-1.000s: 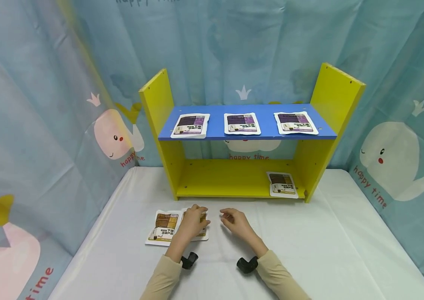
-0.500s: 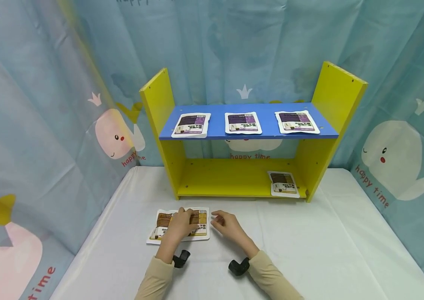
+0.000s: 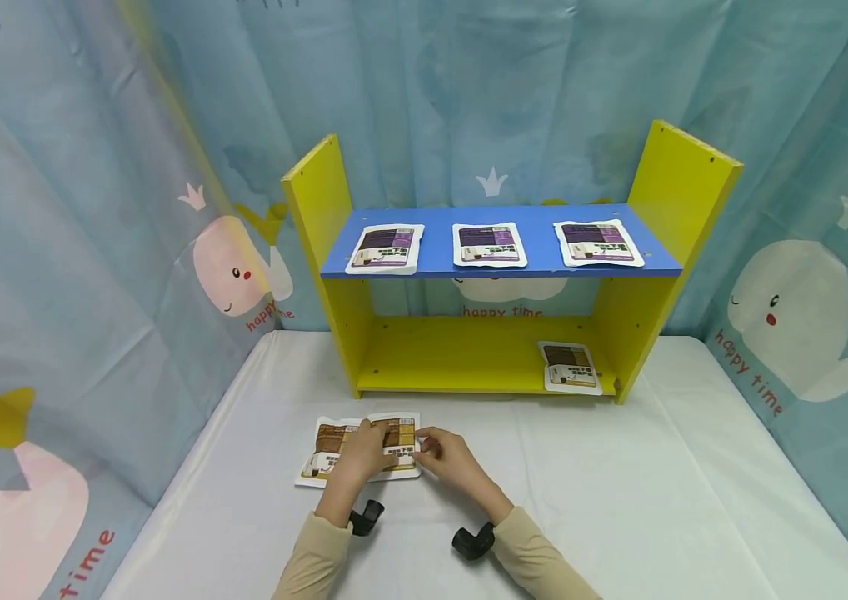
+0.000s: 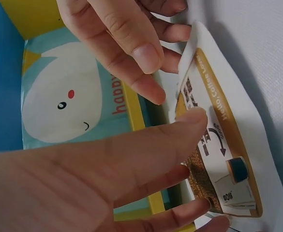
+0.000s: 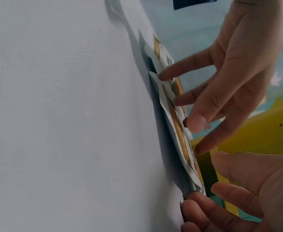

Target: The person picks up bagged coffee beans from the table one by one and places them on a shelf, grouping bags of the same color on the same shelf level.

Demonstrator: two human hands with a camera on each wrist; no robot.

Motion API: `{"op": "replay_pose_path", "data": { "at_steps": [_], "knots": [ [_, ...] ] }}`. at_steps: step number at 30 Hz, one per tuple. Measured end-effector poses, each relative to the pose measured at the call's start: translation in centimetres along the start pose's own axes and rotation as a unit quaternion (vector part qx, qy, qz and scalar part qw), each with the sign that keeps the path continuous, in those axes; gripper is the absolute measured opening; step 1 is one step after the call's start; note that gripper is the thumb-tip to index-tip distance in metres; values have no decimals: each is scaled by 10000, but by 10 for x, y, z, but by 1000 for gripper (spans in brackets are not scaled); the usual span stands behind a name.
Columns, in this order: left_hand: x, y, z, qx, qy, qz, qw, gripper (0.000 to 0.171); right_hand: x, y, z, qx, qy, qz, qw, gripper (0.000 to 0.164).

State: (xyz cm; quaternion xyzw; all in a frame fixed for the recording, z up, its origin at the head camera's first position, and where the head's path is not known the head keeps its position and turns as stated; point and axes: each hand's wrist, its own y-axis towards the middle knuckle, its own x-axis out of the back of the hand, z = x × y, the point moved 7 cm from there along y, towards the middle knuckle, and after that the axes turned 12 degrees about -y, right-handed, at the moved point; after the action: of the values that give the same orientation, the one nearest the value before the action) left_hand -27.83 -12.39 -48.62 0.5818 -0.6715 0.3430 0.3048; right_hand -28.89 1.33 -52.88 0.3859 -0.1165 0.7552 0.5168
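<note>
Two flat white coffee pouches with brown and gold labels lie side by side on the table: a left pouch (image 3: 316, 454) and a right pouch (image 3: 403, 433), which overlaps it slightly. My left hand (image 3: 359, 457) is over the pair, its spread fingertips resting on the labels. At the right pouch's outer edge is my right hand (image 3: 454, 460), with fingers bent. In the right wrist view, the right hand's fingertips (image 5: 192, 205) are low at the pouch's end, while its thumb stands apart above. The left wrist view shows the right pouch (image 4: 228, 145) close up, under the left thumb.
Behind the pouches stands a yellow shelf unit (image 3: 469, 358) with a blue upper board (image 3: 435, 242). Three purple-labelled pouches (image 3: 490, 246) lie spaced along that board. One brown-labelled pouch (image 3: 570, 367) lies at the lower board's right end. Black wrist cameras (image 3: 473, 542) sit on both wrists.
My left hand has shifted left over the pouches, uncovering more of the right one. My right hand has moved left up to that pouch's edge.
</note>
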Motion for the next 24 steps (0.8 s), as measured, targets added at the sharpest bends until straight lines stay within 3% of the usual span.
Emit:
{"op": "replay_pose_path", "data": {
  "at_steps": [13, 24],
  "knots": [
    [-4, 2, -1, -123, -191, 184, 9996, 59, -2, -2, -2, -103, 173, -22, 9998, 37],
    [-10, 2, -6, -216, -217, 57, 9995, 66, 4, -5, -17, -513, 641, 205, 9964, 39]
  ]
}}
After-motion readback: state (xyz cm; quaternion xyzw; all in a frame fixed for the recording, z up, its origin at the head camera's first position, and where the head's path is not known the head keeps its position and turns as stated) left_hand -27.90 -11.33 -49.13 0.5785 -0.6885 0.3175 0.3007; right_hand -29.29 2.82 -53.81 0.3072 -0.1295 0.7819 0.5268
